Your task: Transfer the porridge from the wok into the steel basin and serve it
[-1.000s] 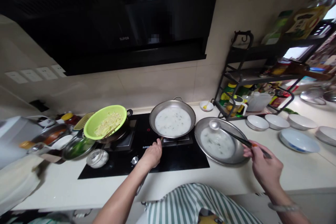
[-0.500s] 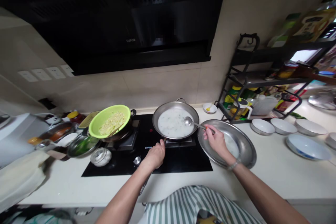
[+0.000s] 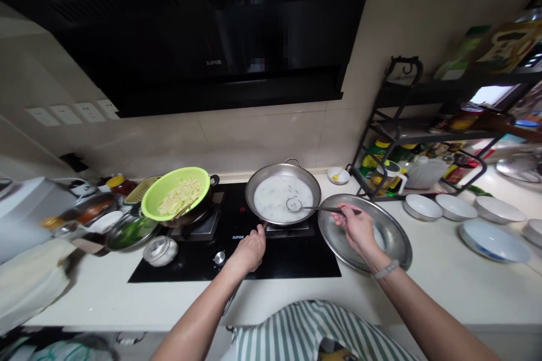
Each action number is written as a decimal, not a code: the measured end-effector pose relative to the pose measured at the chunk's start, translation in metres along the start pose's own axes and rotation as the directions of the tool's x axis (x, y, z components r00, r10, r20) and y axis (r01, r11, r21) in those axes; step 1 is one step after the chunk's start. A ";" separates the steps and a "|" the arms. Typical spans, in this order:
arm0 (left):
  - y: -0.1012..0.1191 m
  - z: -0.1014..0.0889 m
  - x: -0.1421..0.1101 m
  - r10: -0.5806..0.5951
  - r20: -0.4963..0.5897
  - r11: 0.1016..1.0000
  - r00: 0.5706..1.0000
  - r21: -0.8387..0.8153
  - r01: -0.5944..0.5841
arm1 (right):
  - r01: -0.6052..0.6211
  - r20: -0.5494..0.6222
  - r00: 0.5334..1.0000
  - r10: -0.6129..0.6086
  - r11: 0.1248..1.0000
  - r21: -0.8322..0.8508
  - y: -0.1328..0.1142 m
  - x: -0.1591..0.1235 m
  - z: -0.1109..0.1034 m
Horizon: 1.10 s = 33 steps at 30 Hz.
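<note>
- right hand (image 3: 358,225), center-right of the frame, is wrapped around a ladle (image 3: 311,207) with its bowl dipped in the white soup
- soup sits in a steel pan (image 3: 283,198) at center, on the black stove (image 3: 237,237)
- left hand (image 3: 249,248) grips the pan's handle at the near rim
- a steel basin (image 3: 393,237) sits right beside the pan
- green colander (image 3: 175,193) on the left burner
</note>
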State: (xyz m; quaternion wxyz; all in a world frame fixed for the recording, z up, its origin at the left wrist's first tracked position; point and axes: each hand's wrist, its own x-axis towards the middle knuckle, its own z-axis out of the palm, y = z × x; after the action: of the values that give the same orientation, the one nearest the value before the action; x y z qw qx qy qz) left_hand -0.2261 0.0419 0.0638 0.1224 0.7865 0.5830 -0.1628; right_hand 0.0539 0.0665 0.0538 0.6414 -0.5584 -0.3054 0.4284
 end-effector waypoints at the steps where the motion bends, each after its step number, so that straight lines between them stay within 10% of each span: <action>1: 0.000 0.000 0.000 -0.003 0.001 1.000 1.000 -0.003 0.003 | 0.000 0.000 1.000 0.000 1.000 0.001 -0.001 -0.001 -0.001; 33: 0.003 0.000 0.000 -0.029 0.008 1.000 1.000 0.007 0.029 | 0.027 -0.024 0.999 -0.026 0.999 0.041 -0.023 -0.006 -0.028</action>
State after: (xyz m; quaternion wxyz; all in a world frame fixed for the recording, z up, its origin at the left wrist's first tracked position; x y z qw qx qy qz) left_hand -0.2236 0.0414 0.0640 0.1198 0.7778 0.5932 -0.1695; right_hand 0.0800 0.0481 0.0716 0.6619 -0.5459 -0.2966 0.4195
